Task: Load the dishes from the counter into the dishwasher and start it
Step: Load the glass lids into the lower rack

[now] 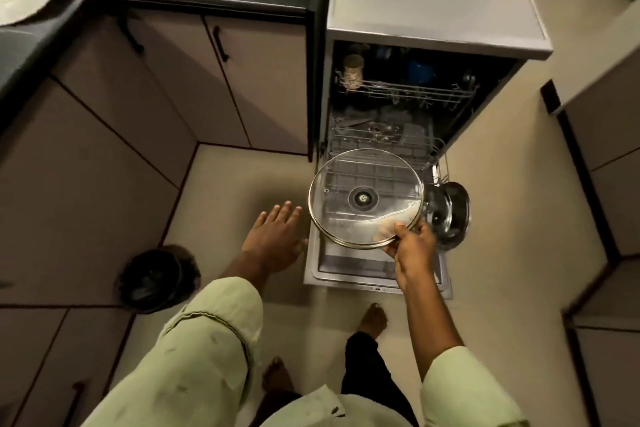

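A person's right hand (pixel 412 248) pinches a round, steel-rimmed glass lid (pixel 363 198) by its edge above the lower wire rack (pixel 381 144) of the open grey dishwasher (pixel 346 279), likely seeking a slot; the left hand (pixel 273 236) hovers open-fingered beside that rack.

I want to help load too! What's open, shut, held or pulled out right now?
Dishwasher door: open, folded down flat.
Lower rack: pulled out.
Upper rack: partly loaded.
Glass lid: gripped by right hand, above that rack.
Steel pot: tipped sideways at the rack's right.
Left hand: open, holding nothing.
Cupboard doors: shut.
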Tool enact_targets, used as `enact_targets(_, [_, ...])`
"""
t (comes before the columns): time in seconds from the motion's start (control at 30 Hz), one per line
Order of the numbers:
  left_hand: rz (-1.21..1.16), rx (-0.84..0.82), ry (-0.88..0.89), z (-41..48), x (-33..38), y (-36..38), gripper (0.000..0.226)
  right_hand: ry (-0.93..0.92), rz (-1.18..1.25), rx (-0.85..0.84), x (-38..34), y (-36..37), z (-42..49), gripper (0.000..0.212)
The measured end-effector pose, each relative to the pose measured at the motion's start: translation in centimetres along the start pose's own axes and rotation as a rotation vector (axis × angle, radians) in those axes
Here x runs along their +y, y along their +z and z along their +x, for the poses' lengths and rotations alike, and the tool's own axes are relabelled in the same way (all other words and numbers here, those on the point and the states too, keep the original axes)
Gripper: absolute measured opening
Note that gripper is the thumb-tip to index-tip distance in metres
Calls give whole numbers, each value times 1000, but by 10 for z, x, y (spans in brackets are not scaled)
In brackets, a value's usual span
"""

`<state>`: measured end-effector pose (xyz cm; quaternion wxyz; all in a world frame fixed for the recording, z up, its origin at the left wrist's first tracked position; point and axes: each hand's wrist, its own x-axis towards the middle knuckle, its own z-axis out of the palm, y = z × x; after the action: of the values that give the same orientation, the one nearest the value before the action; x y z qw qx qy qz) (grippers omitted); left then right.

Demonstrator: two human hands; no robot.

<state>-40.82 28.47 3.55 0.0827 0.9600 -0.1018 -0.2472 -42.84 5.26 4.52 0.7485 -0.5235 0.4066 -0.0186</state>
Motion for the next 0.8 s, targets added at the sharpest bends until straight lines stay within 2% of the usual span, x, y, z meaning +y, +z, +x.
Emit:
enact_targets(0.3, [12, -189, 43, 105, 106, 39, 72, 64, -62, 89, -44, -68, 123, 30])
enact_targets(0.57, [54, -376, 150, 223, 124, 108, 71, 36, -211, 183, -22, -95, 232, 27])
enact_targets(0.8, [90, -466, 219, 337, 135, 182, 69, -71, -497, 259, 22, -121, 324, 29])
